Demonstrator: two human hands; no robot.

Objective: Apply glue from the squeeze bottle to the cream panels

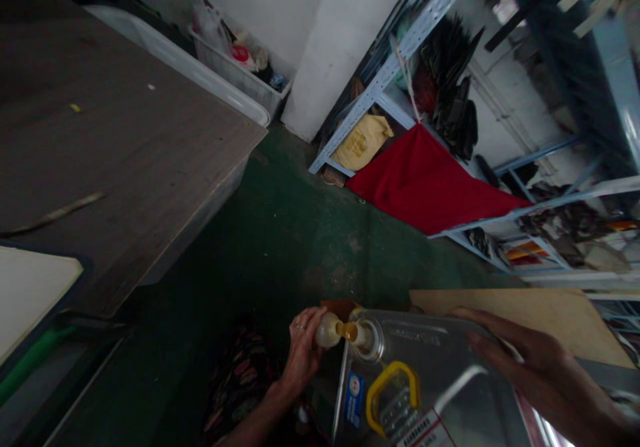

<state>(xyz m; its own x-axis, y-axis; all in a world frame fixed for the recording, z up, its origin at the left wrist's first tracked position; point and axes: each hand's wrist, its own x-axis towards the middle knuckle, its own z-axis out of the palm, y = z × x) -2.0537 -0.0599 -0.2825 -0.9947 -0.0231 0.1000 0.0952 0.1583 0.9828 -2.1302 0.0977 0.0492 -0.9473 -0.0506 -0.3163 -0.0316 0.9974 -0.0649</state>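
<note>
My left hand [304, 346] is wrapped around a small translucent bottle [327, 331], its mouth turned toward the can's spout. A large metal can [440, 367] is tipped over, and amber liquid [347, 331] bridges its white spout [365, 338] and the bottle's neck. My right hand [520, 354] grips the can's far side, thumb and fingers apart along its edge. On the can's top are a yellow handle [391, 394], a blue label [355, 399] and a white barcode label [427, 432]. The inside of the bottle is hard to make out.
A brown worktable [125, 134] stands at the left. Behind it a white bin [220, 54] holds assorted items. Blue metal shelving [390, 80] carries a yellow bag [364, 142] and a hanging red cloth [435, 180]. A plywood board [540, 314] lies beyond the can, above the green floor [280, 234].
</note>
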